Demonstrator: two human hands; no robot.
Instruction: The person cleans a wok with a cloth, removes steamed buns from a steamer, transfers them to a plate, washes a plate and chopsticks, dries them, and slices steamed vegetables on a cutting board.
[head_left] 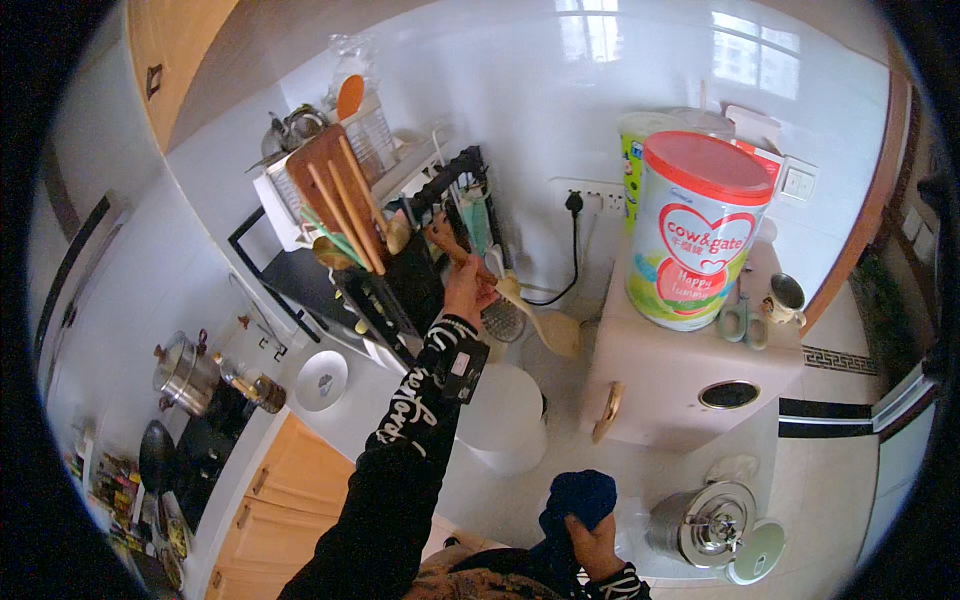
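Gripping a wooden spoon (557, 332), the left hand (468, 289) seemed mid-tidying; the right hand (593, 548) clutched a blue cloth (581, 497). Wiping likely came next, needing cloth brought to spoon.

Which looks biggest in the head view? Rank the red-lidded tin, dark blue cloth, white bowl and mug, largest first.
1. Red-lidded tin
2. Dark blue cloth, partly covered by the hand
3. White bowl
4. Mug, only slightly smaller than the bowl

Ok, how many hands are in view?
2: the left hand, near the centre, holds a brown-handled spoon; the right hand, lower down, holds a dark blue cloth. Neither is hidden.
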